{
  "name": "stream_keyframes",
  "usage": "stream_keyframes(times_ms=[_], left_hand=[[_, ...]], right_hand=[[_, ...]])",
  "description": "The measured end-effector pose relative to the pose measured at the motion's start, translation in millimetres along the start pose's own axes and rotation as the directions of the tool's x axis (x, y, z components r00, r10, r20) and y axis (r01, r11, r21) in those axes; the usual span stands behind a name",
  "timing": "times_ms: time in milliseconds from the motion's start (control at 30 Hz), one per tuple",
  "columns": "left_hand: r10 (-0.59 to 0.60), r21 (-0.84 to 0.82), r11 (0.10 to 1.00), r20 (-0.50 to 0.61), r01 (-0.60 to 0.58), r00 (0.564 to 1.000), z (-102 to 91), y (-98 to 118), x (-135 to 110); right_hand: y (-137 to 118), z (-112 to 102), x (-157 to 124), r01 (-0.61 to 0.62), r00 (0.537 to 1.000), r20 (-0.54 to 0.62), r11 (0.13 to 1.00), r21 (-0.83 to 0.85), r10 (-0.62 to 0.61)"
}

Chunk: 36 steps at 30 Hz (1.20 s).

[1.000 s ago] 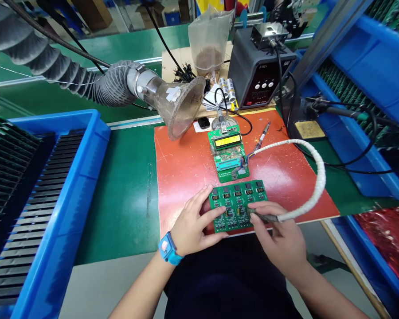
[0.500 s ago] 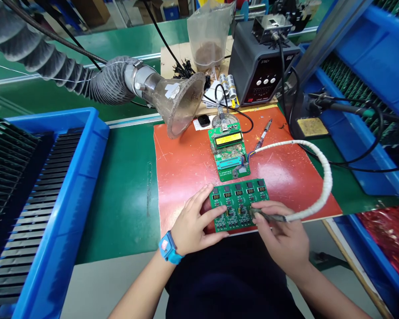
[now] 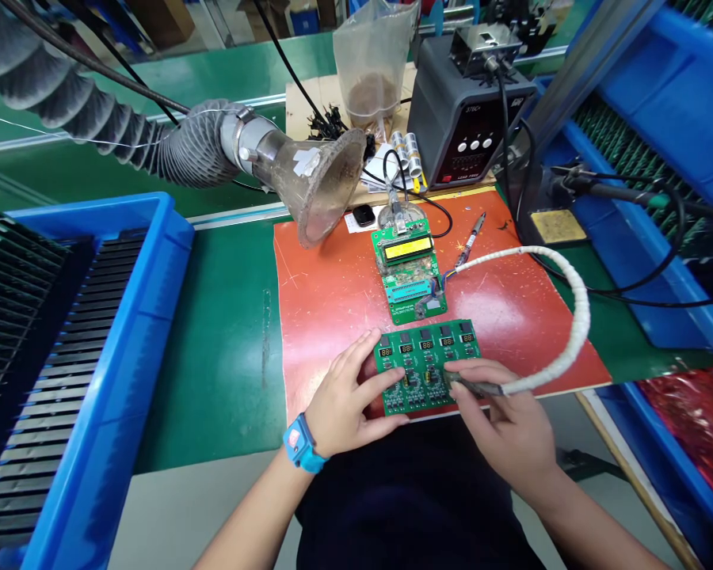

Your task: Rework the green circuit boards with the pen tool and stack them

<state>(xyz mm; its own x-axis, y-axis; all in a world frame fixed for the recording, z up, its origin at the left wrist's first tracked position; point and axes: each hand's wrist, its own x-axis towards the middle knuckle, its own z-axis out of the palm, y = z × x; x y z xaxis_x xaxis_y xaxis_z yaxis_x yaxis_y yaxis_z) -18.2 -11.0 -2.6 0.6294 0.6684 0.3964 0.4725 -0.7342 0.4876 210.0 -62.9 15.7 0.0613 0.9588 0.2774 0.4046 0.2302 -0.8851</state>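
A green circuit board panel (image 3: 426, 360) with a row of small red displays lies on the red mat (image 3: 333, 293) at the bench's near edge. My left hand (image 3: 348, 400) rests on its left side, fingers spread flat over the board. My right hand (image 3: 505, 427) pinches a probe (image 3: 475, 387) whose tip touches the panel's lower right area. A white spiral-wrapped cable (image 3: 570, 317) runs from the probe up to a second green board with a yellow screen (image 3: 408, 269).
A fume extractor funnel (image 3: 324, 186) on a grey hose hangs over the mat's left corner. A grey soldering station (image 3: 467, 119) stands behind, with an iron in its holder (image 3: 576, 186). Blue bins (image 3: 124, 356) with slotted trays flank both sides.
The view shifted slightly. My right hand with the probe moved a little along the panel's lower edge; my left hand stayed on the board.
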Motion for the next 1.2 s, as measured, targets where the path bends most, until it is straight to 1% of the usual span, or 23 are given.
stream_keyframes(times_ms=[167,500,667,867,1067,1200], left_hand=[[-0.01,0.001,1.0,0.001,0.01,1.0,0.6,-0.3,-1.2],[-0.007,0.012,1.0,-0.003,0.007,1.0,0.9,-0.3,-1.4],[-0.01,0.04,0.999,-0.003,0.01,1.0,0.6,0.3,-2.4],[0.026,0.04,0.999,0.015,-0.027,1.0,-0.1,9.3,2.7],[-0.015,0.203,0.979,0.037,0.007,0.999,0.9,23.8,14.5],[-0.032,0.25,0.968,0.034,0.022,0.999,3.5,24.9,17.8]], right_hand=[[-2.8,-0.8,4.3,0.028,1.0,0.007,0.998,-0.048,-0.028],[-1.3,0.9,3.5,0.018,0.999,-0.034,0.999,-0.039,-0.019],[-3.9,-1.5,3.8,0.0,1.0,-0.006,0.999,-0.053,-0.001],[-7.7,-2.7,8.5,0.04,0.999,0.012,0.993,-0.113,-0.039],[-7.2,-2.2,9.5,0.048,0.999,0.006,0.99,-0.132,-0.047],[-9.3,-2.7,9.6,0.035,0.999,0.005,0.991,-0.131,-0.034]])
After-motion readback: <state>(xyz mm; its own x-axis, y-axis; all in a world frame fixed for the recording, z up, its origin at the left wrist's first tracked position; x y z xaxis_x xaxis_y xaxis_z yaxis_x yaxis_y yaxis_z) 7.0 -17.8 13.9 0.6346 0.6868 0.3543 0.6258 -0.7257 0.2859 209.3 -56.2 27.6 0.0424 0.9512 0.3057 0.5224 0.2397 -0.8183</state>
